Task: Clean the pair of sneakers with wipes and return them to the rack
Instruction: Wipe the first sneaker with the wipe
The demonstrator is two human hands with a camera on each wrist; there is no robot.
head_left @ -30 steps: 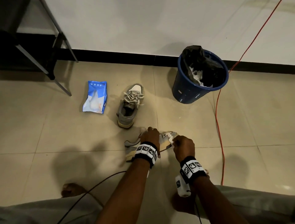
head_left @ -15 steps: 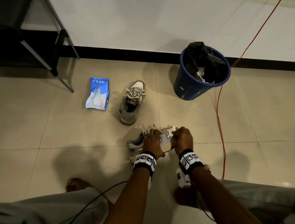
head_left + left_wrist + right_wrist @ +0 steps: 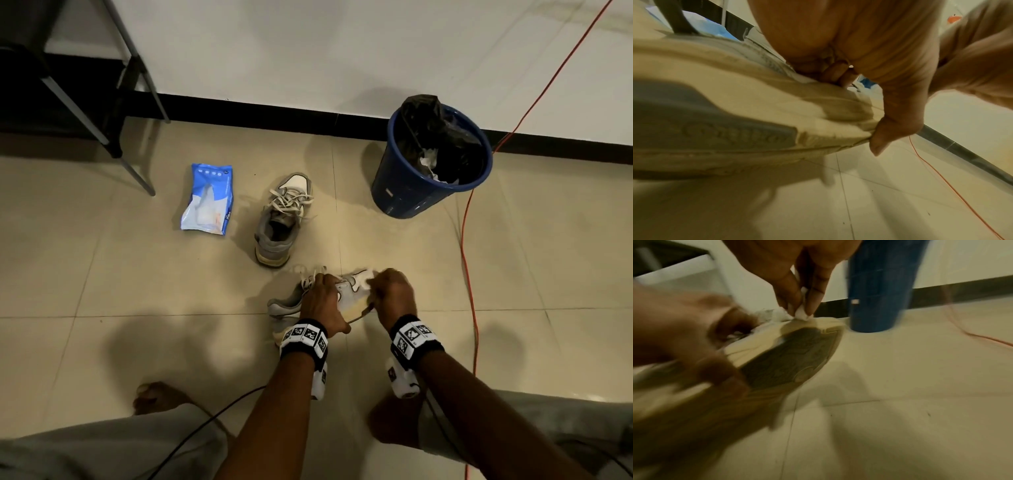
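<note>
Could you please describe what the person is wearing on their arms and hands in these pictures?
Both forearms are bare, with no sleeves or gloves. The left hand and right hand each have a black wristband printed with white squares bearing black square-pattern markers. A small white camera unit hangs under each wrist, and thin black cables trail back from them.

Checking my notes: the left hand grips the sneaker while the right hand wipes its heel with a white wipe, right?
Not the heel. The right hand presses the wipe on the toe end of the sneaker, as the right wrist view shows. The left hand does grip it.
</note>
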